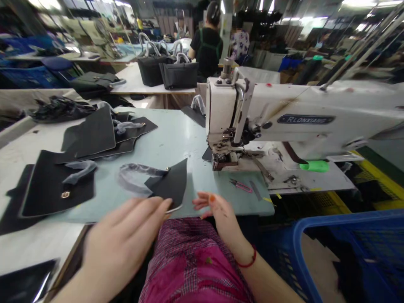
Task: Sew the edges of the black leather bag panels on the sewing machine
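Note:
My left hand [126,235], partly blurred, has its fingers together over the near edge of a black bag panel [173,181]. The fingertips meet the panel's edge; the thumb is hidden. A handle [132,172] in clear plastic wrap loops from this panel to the left, with a small metal fitting near its end. To the right of the panel, my right hand [222,214] is in the air by the table's front edge, fingers apart, holding nothing. Pink-handled thread snips [241,185] lie on the table, right of that hand.
A white sewing machine [303,113] stands on the right. More black bag panels [91,130] with wrapped handles lie stacked on the left. A blue plastic basket [296,240] is at the lower right. Finished black bags [179,75] and people are further back.

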The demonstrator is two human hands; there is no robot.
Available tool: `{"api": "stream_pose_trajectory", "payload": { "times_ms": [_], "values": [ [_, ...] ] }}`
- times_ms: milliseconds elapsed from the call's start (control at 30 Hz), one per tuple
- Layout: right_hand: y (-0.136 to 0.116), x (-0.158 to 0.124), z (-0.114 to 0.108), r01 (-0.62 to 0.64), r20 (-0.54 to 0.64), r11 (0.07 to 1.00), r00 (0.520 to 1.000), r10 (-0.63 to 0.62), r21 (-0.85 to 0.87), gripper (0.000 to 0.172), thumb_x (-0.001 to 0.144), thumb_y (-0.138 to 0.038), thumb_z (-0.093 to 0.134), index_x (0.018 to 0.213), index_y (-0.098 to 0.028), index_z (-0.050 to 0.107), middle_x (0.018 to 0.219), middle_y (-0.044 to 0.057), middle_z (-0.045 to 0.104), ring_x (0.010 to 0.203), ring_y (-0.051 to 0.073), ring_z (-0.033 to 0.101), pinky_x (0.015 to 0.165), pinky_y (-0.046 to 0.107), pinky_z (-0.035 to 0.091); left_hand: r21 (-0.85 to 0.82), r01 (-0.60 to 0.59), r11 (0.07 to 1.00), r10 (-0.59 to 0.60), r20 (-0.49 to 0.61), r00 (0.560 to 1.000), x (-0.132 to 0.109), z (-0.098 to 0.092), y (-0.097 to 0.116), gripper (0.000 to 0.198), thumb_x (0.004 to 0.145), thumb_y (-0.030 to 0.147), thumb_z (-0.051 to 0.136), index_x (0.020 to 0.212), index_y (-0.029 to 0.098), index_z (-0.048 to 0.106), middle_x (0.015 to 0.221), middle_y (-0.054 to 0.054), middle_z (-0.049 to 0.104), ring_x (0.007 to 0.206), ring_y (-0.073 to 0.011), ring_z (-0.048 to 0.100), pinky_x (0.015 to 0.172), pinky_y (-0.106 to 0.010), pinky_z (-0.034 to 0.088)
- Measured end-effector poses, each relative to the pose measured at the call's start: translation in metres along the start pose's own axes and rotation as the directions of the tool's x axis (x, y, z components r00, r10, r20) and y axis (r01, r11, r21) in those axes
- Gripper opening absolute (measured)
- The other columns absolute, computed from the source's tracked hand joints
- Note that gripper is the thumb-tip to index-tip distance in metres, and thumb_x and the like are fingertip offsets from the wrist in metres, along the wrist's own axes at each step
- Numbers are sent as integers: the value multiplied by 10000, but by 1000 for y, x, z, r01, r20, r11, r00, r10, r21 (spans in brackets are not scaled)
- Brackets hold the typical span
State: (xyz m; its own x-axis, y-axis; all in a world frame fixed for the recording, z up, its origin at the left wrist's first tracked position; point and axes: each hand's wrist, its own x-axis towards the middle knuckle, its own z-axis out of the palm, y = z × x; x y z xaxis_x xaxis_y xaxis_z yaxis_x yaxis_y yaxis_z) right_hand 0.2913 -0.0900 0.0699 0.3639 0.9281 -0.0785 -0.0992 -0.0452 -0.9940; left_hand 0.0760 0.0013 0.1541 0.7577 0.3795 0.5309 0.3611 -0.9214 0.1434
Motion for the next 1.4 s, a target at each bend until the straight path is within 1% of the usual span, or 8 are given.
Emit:
{"api": "stream_pose_trajectory", "payload": {
  "times_ms": [100,267,367,467,533,700,1033,1400],
  "values": [
    [29,-14,18,-332,121,920,942,313,207,544,895,-655,512,942,-133,660,809,87,693,692,205,688,531,272,548,62,-130,990,117,183,976,-10,75,26,295,935,99,458,1084,113,711,911,-106,712,740,-242,625,684,-399,578],
    [84,-27,4,-432,17,892,901,434,132,408,853,-527,604,981,-145,669,846,53,689,652,162,650,522,237,523,-263,428,865,-380,215,900,-103,142,39,310,934,270,561,1226,190,631,1209,-126,627,1133,-282,605,978,-467,533],
    [77,-30,-8,-356,90,933,932,351,53,367,909,-485,559,1024,-157,675,907,52,680,719,166,635,582,246,530,-429,795,429,-790,249,561,-148,143,36,482,836,442,672,1252,207,607,1282,-135,584,1257,-348,544,1093,-543,435],
    [48,-25,-11,-214,238,977,948,213,-24,342,948,-468,549,923,-158,689,869,33,662,756,159,595,676,253,518,-567,807,-169,-843,507,180,-145,135,41,595,763,523,736,1271,241,605,1373,-105,591,1349,-345,498,1177,-477,355],
    [29,-20,-9,-158,353,988,924,147,1,349,955,-471,556,897,-157,695,853,23,659,788,158,585,752,263,507,-577,664,-475,-711,696,96,-122,131,45,617,754,552,738,1270,235,621,1362,-111,625,1345,-347,511,1167,-471,371],
    [11,-2,-7,-302,452,937,870,197,173,374,918,-518,603,990,-161,690,852,19,676,728,138,633,691,241,526,-432,408,-804,-397,901,173,-48,133,34,501,631,448,874,1022,161,748,966,-125,772,926,-312,731,821,-394,614],
    [-1,72,-30,-179,50,980,983,175,87,386,939,-506,531,830,-145,615,691,70,733,551,132,679,460,159,437,-649,485,-586,-555,757,343,91,163,-23,330,619,254,896,890,117,766,886,-75,783,731,-166,712,681,-211,592],
    [6,95,-36,-116,-90,986,988,127,122,445,954,-522,525,753,-140,635,656,71,735,493,112,647,451,169,424,-641,603,-475,-482,763,431,122,191,-55,410,630,305,869,972,104,766,916,-115,784,746,-216,717,687,-265,565]
  ]
}}
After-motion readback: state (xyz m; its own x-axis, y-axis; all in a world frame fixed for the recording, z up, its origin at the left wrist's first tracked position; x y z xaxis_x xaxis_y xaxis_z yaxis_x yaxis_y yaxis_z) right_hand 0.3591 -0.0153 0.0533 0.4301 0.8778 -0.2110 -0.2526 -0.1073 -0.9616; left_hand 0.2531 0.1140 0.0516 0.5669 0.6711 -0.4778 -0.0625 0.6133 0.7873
